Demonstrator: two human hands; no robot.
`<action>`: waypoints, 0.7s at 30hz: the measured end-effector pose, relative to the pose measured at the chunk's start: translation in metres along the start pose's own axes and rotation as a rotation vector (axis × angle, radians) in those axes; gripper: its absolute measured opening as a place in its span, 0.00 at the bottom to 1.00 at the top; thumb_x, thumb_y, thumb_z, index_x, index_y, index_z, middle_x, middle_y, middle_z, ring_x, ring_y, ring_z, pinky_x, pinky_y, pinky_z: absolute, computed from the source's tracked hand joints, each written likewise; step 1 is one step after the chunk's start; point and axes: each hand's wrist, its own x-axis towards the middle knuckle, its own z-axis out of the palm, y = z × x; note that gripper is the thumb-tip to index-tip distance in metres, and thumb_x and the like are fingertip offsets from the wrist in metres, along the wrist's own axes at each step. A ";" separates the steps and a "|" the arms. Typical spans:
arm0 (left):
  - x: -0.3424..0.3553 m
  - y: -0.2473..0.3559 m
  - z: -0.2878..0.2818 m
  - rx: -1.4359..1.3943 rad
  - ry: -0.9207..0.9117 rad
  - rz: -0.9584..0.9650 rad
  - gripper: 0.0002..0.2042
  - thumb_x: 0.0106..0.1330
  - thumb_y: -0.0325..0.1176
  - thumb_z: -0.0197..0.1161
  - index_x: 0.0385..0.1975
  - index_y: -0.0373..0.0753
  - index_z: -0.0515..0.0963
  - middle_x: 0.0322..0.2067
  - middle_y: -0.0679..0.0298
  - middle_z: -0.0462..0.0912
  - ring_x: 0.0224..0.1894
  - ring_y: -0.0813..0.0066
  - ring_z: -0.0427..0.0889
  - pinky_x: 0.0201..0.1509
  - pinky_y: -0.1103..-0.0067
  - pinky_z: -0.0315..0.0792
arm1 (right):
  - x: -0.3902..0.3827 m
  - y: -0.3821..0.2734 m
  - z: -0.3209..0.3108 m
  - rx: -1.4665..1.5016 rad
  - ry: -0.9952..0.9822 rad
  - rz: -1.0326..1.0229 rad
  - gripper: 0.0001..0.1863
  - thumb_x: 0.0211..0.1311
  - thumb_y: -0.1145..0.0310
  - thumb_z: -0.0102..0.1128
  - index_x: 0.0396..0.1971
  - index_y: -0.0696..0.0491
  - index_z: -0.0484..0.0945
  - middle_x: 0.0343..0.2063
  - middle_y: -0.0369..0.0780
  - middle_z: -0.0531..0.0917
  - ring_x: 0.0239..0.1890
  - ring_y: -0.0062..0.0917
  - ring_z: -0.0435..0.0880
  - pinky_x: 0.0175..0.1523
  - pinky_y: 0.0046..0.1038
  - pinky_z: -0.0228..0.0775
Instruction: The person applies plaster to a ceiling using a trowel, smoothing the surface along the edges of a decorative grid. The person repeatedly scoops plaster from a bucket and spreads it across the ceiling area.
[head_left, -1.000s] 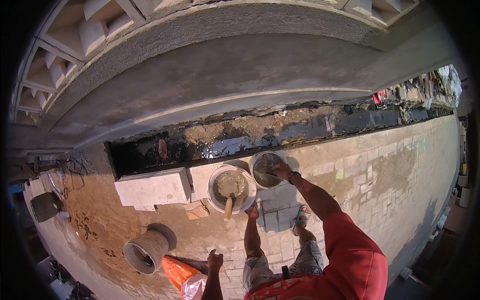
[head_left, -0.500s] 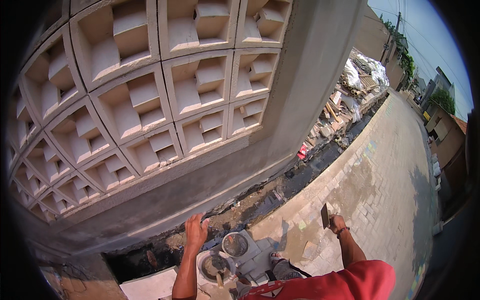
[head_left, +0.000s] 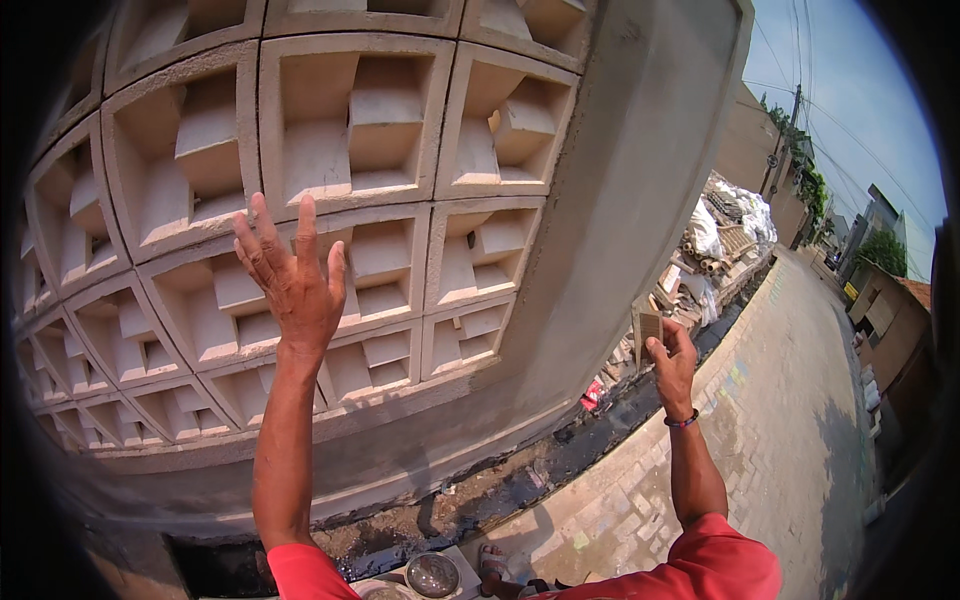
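My left hand is raised with its fingers spread, in front of a wall of pale square breeze blocks. Nothing is in it, and whether the fingertips touch the blocks I cannot tell. At the right, my right hand grips a flat rectangular trowel, held upright near the edge of the smooth grey pillar. The trowel's handle is hidden by my fingers. A dark beaded band circles my right wrist.
Below stand a round bucket and part of a second bucket. A dark wet drainage ditch runs along the wall foot beside the paved lane. Rubble and white sacks are heaped beyond the pillar.
Both hands have risen, the left up and leftward to the breeze blocks, the right upward with the trowel. My view has tilted up, so the buckets sit lower in the picture.
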 end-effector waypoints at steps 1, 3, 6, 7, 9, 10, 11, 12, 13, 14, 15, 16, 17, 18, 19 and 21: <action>0.000 -0.007 0.010 0.043 -0.018 -0.004 0.35 0.62 0.38 0.65 0.70 0.52 0.59 0.73 0.49 0.42 0.75 0.45 0.36 0.74 0.52 0.37 | 0.031 -0.019 0.008 -0.249 0.017 -0.256 0.19 0.58 0.75 0.60 0.51 0.61 0.73 0.39 0.43 0.82 0.39 0.28 0.81 0.44 0.28 0.75; 0.002 -0.017 0.017 0.067 -0.017 -0.004 0.35 0.62 0.40 0.64 0.70 0.53 0.57 0.73 0.50 0.41 0.75 0.46 0.35 0.75 0.53 0.36 | 0.088 -0.069 0.026 -0.615 0.042 -0.682 0.19 0.58 0.77 0.58 0.51 0.60 0.74 0.39 0.46 0.81 0.40 0.35 0.79 0.47 0.32 0.73; -0.002 -0.028 0.024 0.116 -0.008 0.021 0.35 0.65 0.48 0.60 0.71 0.53 0.55 0.74 0.52 0.40 0.76 0.48 0.35 0.75 0.54 0.34 | 0.158 -0.142 0.050 -0.863 0.015 -0.984 0.21 0.56 0.79 0.58 0.52 0.56 0.75 0.37 0.45 0.79 0.42 0.40 0.75 0.50 0.36 0.71; -0.004 -0.030 0.028 0.135 -0.004 0.035 0.35 0.66 0.51 0.58 0.72 0.53 0.55 0.74 0.53 0.40 0.76 0.49 0.35 0.75 0.55 0.33 | 0.179 -0.157 0.060 -0.912 0.029 -1.076 0.20 0.56 0.80 0.58 0.51 0.55 0.75 0.38 0.44 0.79 0.43 0.38 0.75 0.50 0.36 0.71; -0.005 -0.031 0.035 0.167 0.029 0.046 0.34 0.68 0.57 0.52 0.72 0.54 0.54 0.74 0.54 0.40 0.76 0.49 0.35 0.76 0.57 0.32 | 0.217 -0.190 0.071 -1.055 0.057 -1.191 0.20 0.56 0.80 0.57 0.51 0.53 0.76 0.39 0.42 0.79 0.44 0.37 0.75 0.50 0.35 0.72; -0.008 -0.030 0.042 0.175 0.041 0.048 0.35 0.68 0.59 0.49 0.72 0.54 0.53 0.74 0.55 0.40 0.76 0.50 0.35 0.76 0.57 0.31 | 0.234 -0.201 0.074 -1.153 0.062 -1.207 0.20 0.56 0.80 0.57 0.50 0.52 0.76 0.40 0.41 0.79 0.45 0.36 0.75 0.51 0.35 0.72; -0.008 -0.031 0.044 0.188 0.054 0.051 0.35 0.68 0.61 0.47 0.72 0.54 0.53 0.74 0.55 0.41 0.76 0.50 0.35 0.76 0.58 0.31 | 0.251 -0.208 0.080 -1.192 0.079 -1.252 0.20 0.56 0.80 0.57 0.50 0.52 0.76 0.40 0.40 0.79 0.45 0.36 0.75 0.51 0.34 0.72; -0.008 -0.030 0.047 0.195 0.069 0.052 0.35 0.68 0.62 0.45 0.72 0.54 0.53 0.74 0.56 0.41 0.76 0.50 0.36 0.76 0.58 0.31 | 0.266 -0.216 0.084 -1.238 0.096 -1.297 0.20 0.56 0.80 0.57 0.50 0.52 0.76 0.40 0.40 0.79 0.45 0.36 0.75 0.51 0.34 0.72; -0.007 -0.032 0.045 0.213 0.086 0.057 0.36 0.68 0.64 0.44 0.72 0.54 0.52 0.74 0.56 0.41 0.76 0.51 0.36 0.76 0.58 0.31 | 0.277 -0.224 0.090 -1.271 0.118 -1.345 0.20 0.56 0.80 0.56 0.50 0.51 0.76 0.40 0.40 0.79 0.45 0.36 0.75 0.51 0.34 0.72; -0.007 -0.033 0.045 0.207 0.085 0.055 0.36 0.68 0.64 0.44 0.72 0.54 0.52 0.74 0.57 0.41 0.76 0.51 0.36 0.76 0.59 0.31 | 0.286 -0.230 0.094 -1.312 0.111 -1.337 0.20 0.58 0.80 0.55 0.51 0.52 0.76 0.41 0.41 0.79 0.45 0.36 0.75 0.53 0.34 0.72; -0.008 -0.034 0.046 0.200 0.084 0.052 0.36 0.67 0.64 0.45 0.72 0.54 0.52 0.74 0.57 0.42 0.76 0.51 0.37 0.76 0.59 0.31 | 0.292 -0.236 0.098 -1.354 0.104 -1.328 0.20 0.60 0.80 0.54 0.53 0.53 0.75 0.42 0.41 0.80 0.46 0.36 0.75 0.54 0.33 0.71; -0.008 -0.035 0.046 0.198 0.085 0.054 0.36 0.67 0.64 0.45 0.73 0.54 0.52 0.74 0.57 0.42 0.76 0.51 0.37 0.76 0.59 0.31 | 0.297 -0.239 0.101 -1.390 0.102 -1.320 0.19 0.63 0.80 0.52 0.54 0.53 0.75 0.43 0.42 0.80 0.46 0.36 0.75 0.55 0.33 0.71; -0.008 -0.036 0.046 0.194 0.080 0.048 0.37 0.67 0.63 0.46 0.73 0.54 0.52 0.74 0.57 0.42 0.76 0.51 0.38 0.76 0.59 0.32 | 0.300 -0.242 0.103 -1.432 0.097 -1.290 0.19 0.63 0.80 0.52 0.54 0.53 0.75 0.43 0.42 0.80 0.46 0.36 0.75 0.55 0.33 0.70; -0.009 -0.035 0.046 0.188 0.075 0.043 0.37 0.67 0.63 0.46 0.73 0.54 0.52 0.74 0.58 0.42 0.76 0.51 0.38 0.76 0.59 0.32 | 0.302 -0.244 0.104 -1.474 0.093 -1.259 0.19 0.62 0.80 0.52 0.54 0.53 0.75 0.43 0.43 0.80 0.46 0.36 0.75 0.55 0.32 0.70; -0.009 -0.036 0.046 0.187 0.071 0.041 0.37 0.67 0.63 0.47 0.73 0.54 0.52 0.74 0.58 0.42 0.76 0.51 0.38 0.76 0.59 0.32 | 0.304 -0.245 0.106 -1.511 0.092 -1.227 0.19 0.62 0.80 0.53 0.54 0.53 0.75 0.43 0.43 0.80 0.46 0.35 0.75 0.55 0.32 0.70; -0.009 -0.034 0.047 0.170 0.075 0.037 0.37 0.66 0.63 0.48 0.73 0.54 0.52 0.74 0.58 0.43 0.76 0.51 0.38 0.76 0.59 0.32 | 0.304 -0.241 0.103 -1.461 0.044 -1.270 0.20 0.59 0.80 0.53 0.52 0.53 0.76 0.40 0.40 0.79 0.44 0.35 0.75 0.53 0.31 0.71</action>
